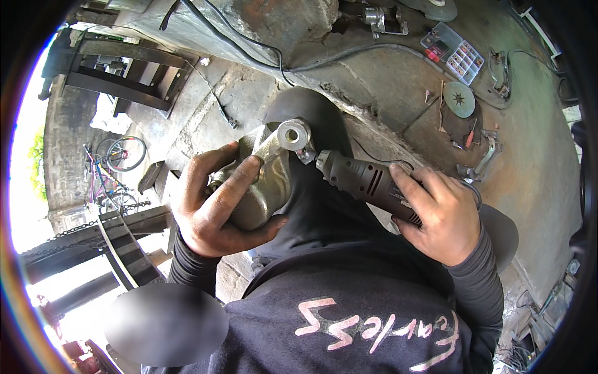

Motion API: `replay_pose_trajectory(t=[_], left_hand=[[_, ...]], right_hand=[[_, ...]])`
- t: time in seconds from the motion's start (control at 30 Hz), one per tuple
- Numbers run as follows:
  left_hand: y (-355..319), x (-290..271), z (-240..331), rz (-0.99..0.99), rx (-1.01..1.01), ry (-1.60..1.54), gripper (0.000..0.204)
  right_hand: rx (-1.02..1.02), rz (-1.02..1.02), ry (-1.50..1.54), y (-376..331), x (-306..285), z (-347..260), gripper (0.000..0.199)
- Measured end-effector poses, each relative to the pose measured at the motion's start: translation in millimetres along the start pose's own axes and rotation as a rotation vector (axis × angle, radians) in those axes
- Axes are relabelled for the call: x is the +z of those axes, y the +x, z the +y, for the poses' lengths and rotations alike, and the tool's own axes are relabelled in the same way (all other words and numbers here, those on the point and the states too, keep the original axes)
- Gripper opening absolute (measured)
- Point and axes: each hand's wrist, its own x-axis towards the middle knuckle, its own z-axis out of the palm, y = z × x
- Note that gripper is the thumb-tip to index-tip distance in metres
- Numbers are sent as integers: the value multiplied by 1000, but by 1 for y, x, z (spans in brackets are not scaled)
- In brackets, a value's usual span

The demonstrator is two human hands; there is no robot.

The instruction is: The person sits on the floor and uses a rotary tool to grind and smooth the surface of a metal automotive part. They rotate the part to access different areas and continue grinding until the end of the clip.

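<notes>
My left hand [215, 202] grips a dull metal brake caliper [268, 187] over my thigh, fingers spread over its body and thumb along its lower side. A round lug [292, 135] with a hole stands out at the caliper's upper right. In my right hand [441, 215] is a dark handheld rotary tool [364, 177], lying across my palm with its nose aimed left at the lug. The small bit at its tip lies close beneath the lug; whether it touches or spins I cannot tell. A thin cord runs by the tool's rear.
On the floor at the right lie a divided parts box [464, 59], a round disc [459, 100], a screwdriver [470, 134] and metal brackets [489, 156]. Another metal part [386, 22] sits at the top. Cables [336, 57] cross the concrete. Left are a bicycle [124, 154] and steel frames [124, 78].
</notes>
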Motion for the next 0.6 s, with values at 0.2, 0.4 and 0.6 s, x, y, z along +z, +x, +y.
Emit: replay_pose_trajectory(t=[0.2, 0.4, 0.6], left_hand=[[1, 0, -2, 11, 9, -14, 73], [3, -1, -3, -2, 14, -2, 73], [-2, -1, 0, 1, 3, -3, 73]], right_hand=[[-33, 24, -7, 4, -2, 4, 70], [-32, 20, -45, 9, -6, 4, 67], [-11, -10, -67, 11, -14, 3, 64]])
